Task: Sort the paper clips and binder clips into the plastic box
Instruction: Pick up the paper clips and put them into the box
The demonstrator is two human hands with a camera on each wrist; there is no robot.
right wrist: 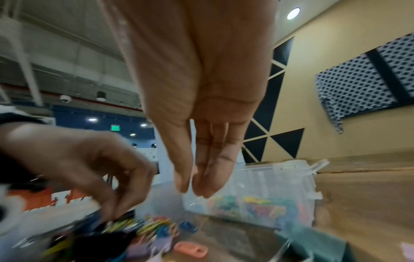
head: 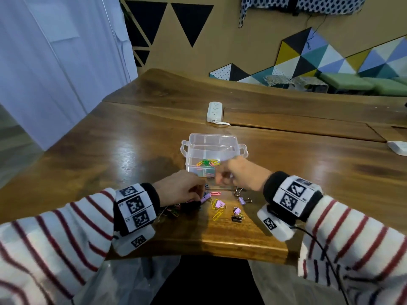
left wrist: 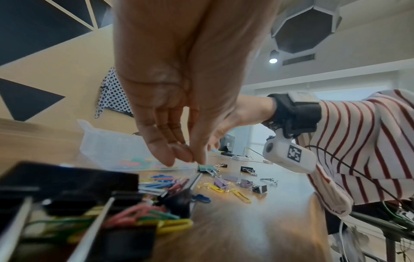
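head view: plastic box [head: 193, 150] sits open mid-worktop [head: 110, 150], just past both hands. Bunch of coloured paper clips [head: 208, 162] already in its near compartment; far compartments look bare. Loose pile [head: 217, 205] of paper clips and purple and black binder clips lies between box and near edge, so I'd say roughly halfway at best.
left wrist view: left hand [left wrist: 179, 99] hangs fingers-down, tips bunched together just over a teal binder clip [left wrist: 205, 168]. Can't tell whether it's actually got hold of anything. Big black binder clips [left wrist: 67, 179] sit close to the lens with paper clips around them.
right wrist view: right hand [right wrist: 197, 109] has fingers straight, pointing down, tips nearly together in front of the box's near wall. Pretty blurry, looks like nothing in it, but not certain.
room: lots of bare worktop left and right. Pile is near the front edge [head: 242, 247], so a careless sweep could knock clips off.
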